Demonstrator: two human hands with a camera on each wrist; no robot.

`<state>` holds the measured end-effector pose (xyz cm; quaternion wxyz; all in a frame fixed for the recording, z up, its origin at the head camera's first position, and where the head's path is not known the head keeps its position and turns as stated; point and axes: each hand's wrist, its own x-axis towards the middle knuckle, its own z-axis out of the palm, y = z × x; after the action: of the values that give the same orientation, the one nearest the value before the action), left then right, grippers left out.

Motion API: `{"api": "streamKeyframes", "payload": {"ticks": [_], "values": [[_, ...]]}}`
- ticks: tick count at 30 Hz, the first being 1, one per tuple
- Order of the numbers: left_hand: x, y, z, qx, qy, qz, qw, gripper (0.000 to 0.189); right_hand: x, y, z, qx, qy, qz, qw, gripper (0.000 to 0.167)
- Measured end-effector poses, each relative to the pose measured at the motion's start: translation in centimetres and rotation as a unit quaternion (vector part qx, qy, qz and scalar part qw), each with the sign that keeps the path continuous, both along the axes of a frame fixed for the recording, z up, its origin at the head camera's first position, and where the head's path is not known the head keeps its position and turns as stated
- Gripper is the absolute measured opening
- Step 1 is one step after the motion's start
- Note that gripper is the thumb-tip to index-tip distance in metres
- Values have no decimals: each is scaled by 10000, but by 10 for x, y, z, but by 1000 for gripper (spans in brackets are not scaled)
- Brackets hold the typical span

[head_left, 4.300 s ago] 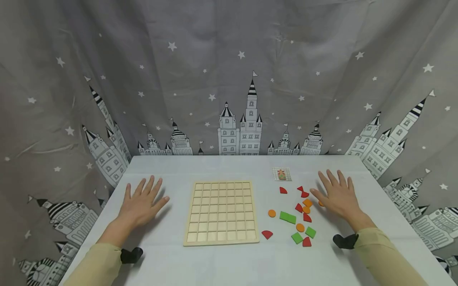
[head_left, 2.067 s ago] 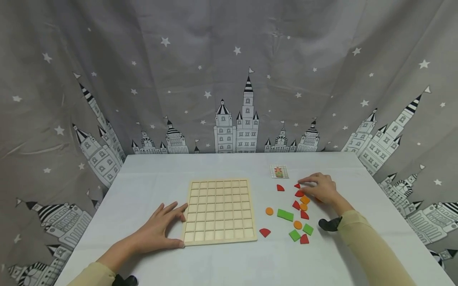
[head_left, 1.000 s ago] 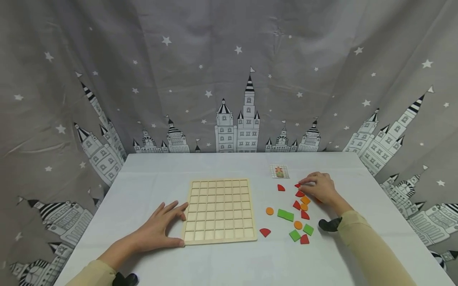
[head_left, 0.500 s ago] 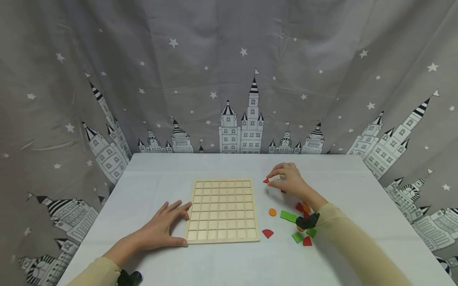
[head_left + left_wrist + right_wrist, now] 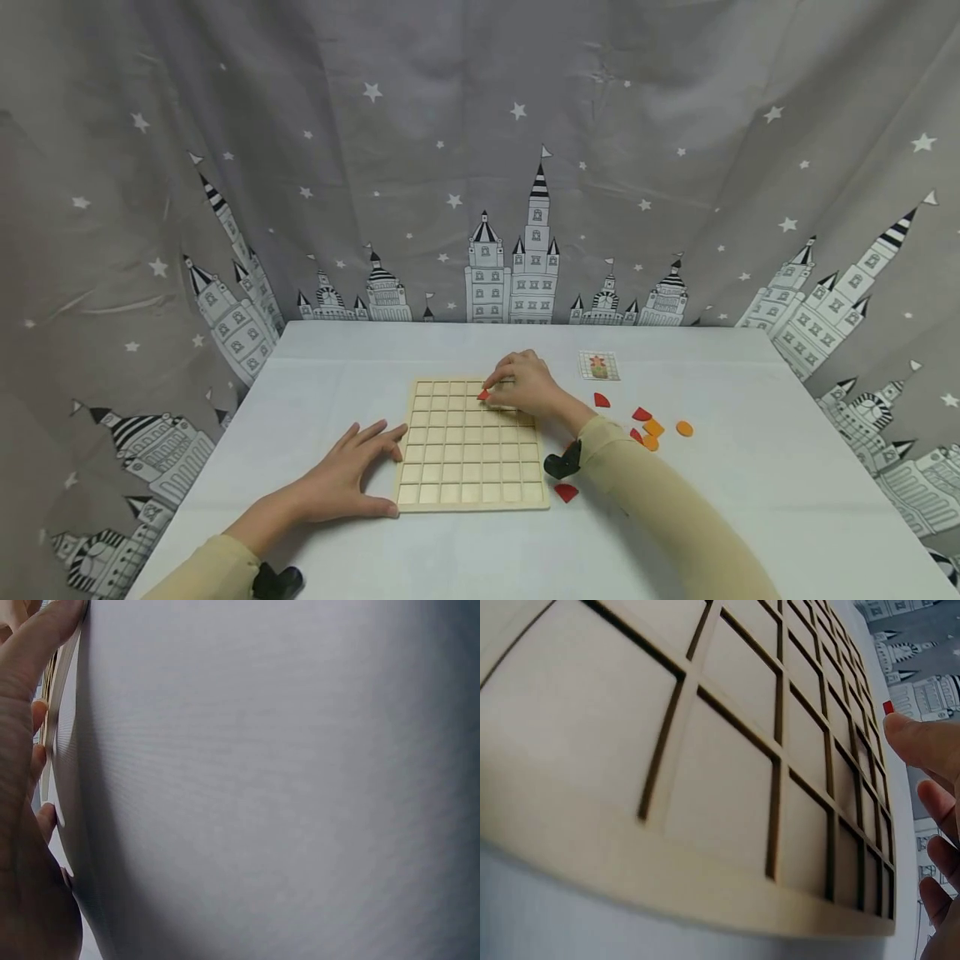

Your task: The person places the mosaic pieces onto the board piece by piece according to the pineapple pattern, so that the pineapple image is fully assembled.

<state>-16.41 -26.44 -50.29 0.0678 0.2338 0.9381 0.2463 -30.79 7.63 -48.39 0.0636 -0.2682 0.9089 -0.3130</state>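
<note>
My right hand (image 5: 528, 387) is over the far part of a wooden grid board (image 5: 472, 507), thumb and forefinger pinching a small red triangular piece (image 5: 483, 395). In the right wrist view the red piece (image 5: 888, 707) sticks out just past the thumb tip, and the board's cells spread below. My left hand (image 5: 341, 479) rests at the board's left side with spread fingers; its thumb touches the near left corner and its fingertips meet the left edge. The left wrist view is mostly white tabletop, with the left hand (image 5: 22, 750) along its edge.
A picture card (image 5: 600, 366) lies beyond the board's right side. Nearer are red quarter-circles (image 5: 602, 400), an orange square (image 5: 653, 427) and an orange disc (image 5: 684, 428). Another red piece (image 5: 566, 492) lies beside the near right corner. My right forearm (image 5: 667, 500) hides other pieces.
Both hands first lay spread and apart. The left came to the board's left edge and stayed. The right picked the red piece from the scattered ones and carried it left over the board.
</note>
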Motion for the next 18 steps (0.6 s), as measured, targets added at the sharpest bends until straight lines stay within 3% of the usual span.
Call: {"api": "streamKeyframes", "payload": {"ticks": [6, 18], "values": [[0, 1, 1, 1, -37, 19, 10000, 67, -2, -12, -8, 76, -48, 197, 9998, 14], [0, -1, 0, 18, 16, -25, 10000, 65, -4, -18, -8, 296, -168, 234, 9991, 15]]}}
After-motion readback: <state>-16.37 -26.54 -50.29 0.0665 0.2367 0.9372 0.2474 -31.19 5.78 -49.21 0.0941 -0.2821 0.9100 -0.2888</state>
